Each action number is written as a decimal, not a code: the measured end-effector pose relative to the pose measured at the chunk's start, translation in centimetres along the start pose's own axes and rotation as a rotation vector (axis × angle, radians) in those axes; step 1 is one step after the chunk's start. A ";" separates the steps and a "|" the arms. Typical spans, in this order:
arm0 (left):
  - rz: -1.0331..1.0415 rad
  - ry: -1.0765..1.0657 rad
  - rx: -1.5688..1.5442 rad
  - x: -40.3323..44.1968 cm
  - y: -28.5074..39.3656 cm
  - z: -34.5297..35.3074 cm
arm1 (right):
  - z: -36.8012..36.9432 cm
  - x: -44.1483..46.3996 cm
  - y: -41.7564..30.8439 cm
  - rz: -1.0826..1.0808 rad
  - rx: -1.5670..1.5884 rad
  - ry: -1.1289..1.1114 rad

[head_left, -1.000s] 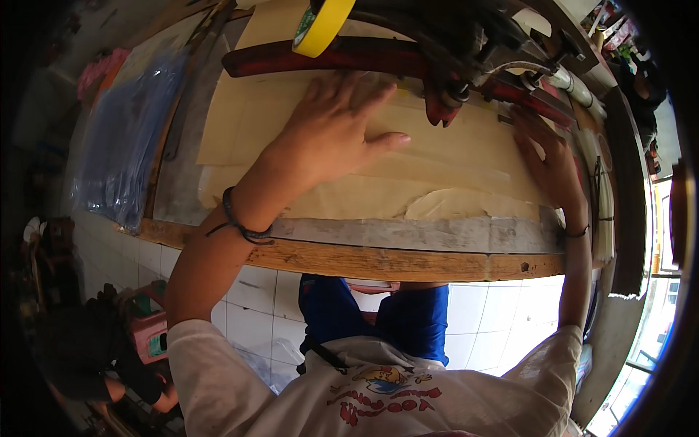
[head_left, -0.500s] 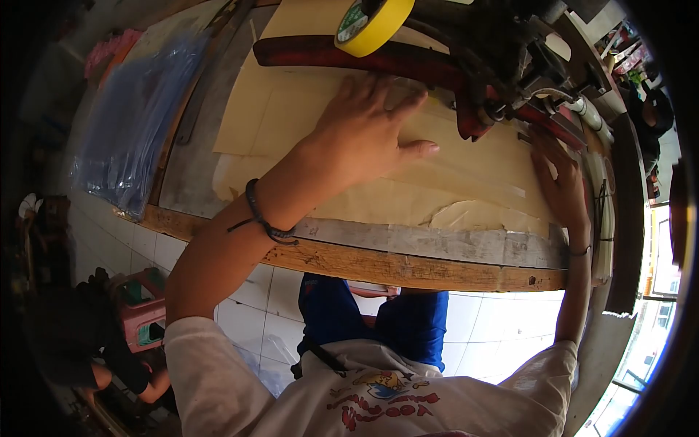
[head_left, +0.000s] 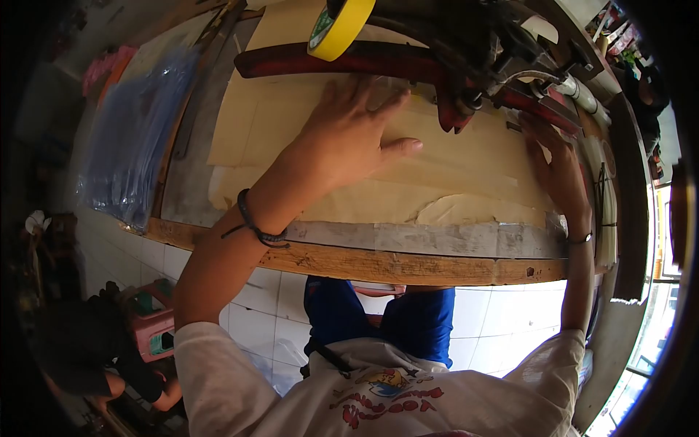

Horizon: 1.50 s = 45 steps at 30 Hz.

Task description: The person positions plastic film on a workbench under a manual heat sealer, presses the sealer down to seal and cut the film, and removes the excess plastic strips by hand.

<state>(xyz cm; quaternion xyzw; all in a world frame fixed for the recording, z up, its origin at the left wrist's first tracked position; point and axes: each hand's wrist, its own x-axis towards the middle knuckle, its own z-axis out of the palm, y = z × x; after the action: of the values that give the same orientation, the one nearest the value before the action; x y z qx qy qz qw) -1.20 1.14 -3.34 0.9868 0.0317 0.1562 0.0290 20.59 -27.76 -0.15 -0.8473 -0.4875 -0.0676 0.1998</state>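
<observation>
A tan sheet (head_left: 466,171) covers much of the worktable, and its front edge is wrinkled and torn. My left hand (head_left: 349,131) lies on it with fingers spread and thumb out, holding nothing; its fingertips reach the dark red machine arm (head_left: 335,60). My right hand (head_left: 551,156) rests at the sheet's right side, fingers extended beneath the machine's right part. A small dark metal piece (head_left: 513,126) lies beside its fingertips. Yellow tape (head_left: 346,30) hangs on the machine above my left hand.
Clear bluish plastic sleeves (head_left: 135,138) lie at the left of the table. A wooden strip (head_left: 408,268) forms the front edge. Bundled strips (head_left: 606,211) stand at the right. Another person (head_left: 87,349) is low at the left, near a pink stool (head_left: 154,331).
The whole view shifts right and then partly back. Both hands keep nearly the same pose and place on the sheet.
</observation>
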 end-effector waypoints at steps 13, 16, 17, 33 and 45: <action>0.055 0.072 -0.017 0.1 -0.6 0.7 | 0.3 -0.1 0.5 -0.043 -0.003 0.017; 0.068 0.086 -0.016 0.1 -0.7 0.9 | 0.2 -0.1 0.5 -0.051 -0.009 0.011; 0.072 0.092 -0.012 0.2 -0.7 0.9 | 0.2 -0.1 0.5 -0.050 -0.012 0.010; 0.036 -0.016 -0.037 0.4 -0.4 -0.3 | 0.3 -0.2 1.3 -0.134 0.023 0.030; 0.018 -0.099 0.087 -0.4 0.4 -2.1 | -0.9 -0.5 2.1 -0.376 -0.121 0.057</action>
<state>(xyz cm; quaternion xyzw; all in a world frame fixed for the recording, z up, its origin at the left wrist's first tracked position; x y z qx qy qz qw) -2.21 0.83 -1.49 0.9939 0.0280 0.1062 -0.0136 22.17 -29.43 -0.02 -0.7495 -0.6264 -0.1568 0.1459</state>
